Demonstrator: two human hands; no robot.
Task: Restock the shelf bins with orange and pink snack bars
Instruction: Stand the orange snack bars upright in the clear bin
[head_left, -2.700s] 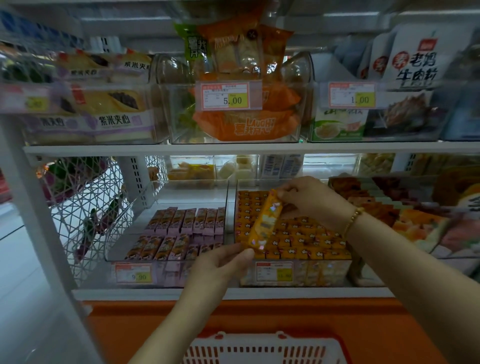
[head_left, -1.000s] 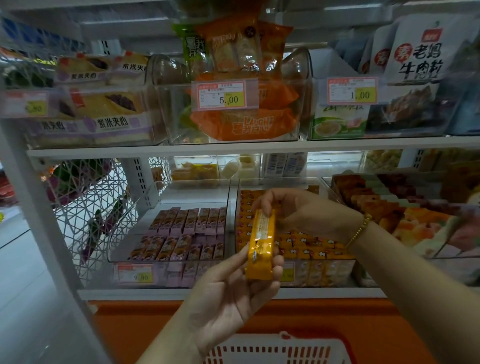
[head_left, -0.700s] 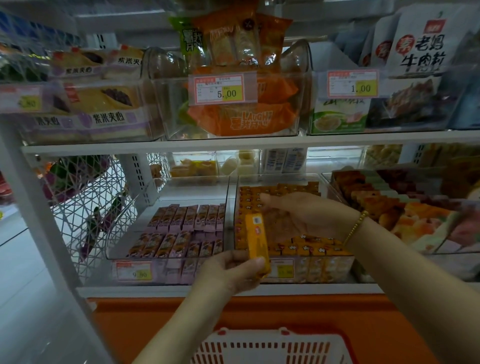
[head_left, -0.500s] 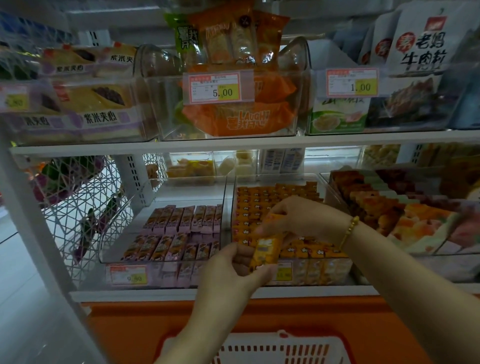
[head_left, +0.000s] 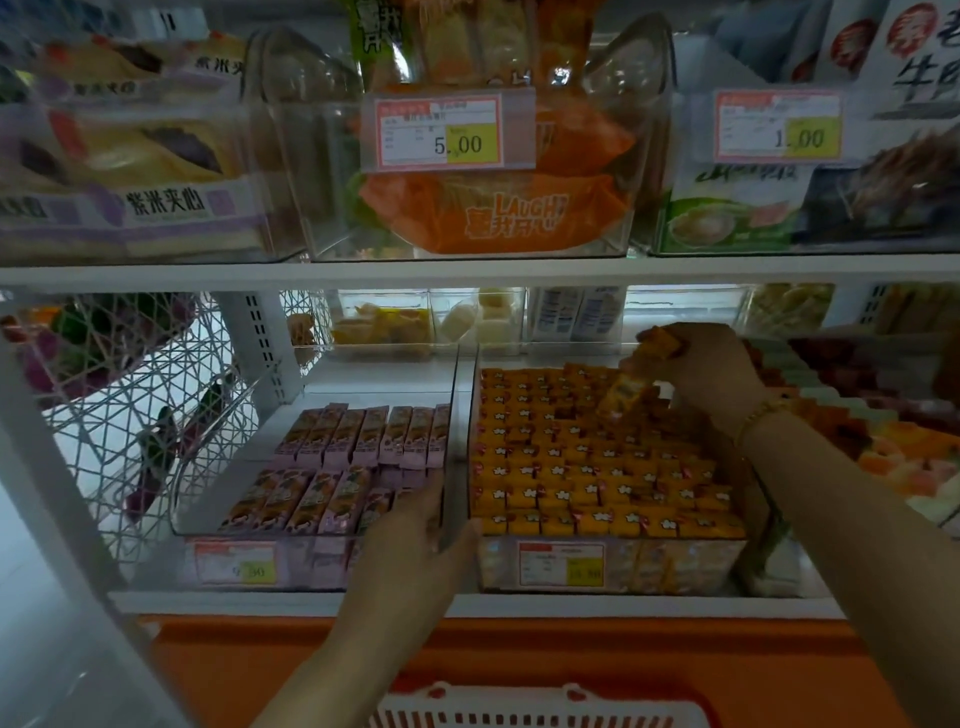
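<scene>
One orange bar (head_left: 626, 392) tilts, pinched by right fingers (head_left: 696, 364), above bin (head_left: 613, 569).

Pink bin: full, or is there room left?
Not full. The pink bars fill only two rows at the front; behind them the floor of the pink bin is bare.

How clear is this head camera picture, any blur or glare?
Head view: dim on the lower shelf; the right hand and its orange bar are motion-blurred; the upper price tag reads 5.00, the orange bin's tag is smeared; glare streaks the clear upper bin.
</scene>
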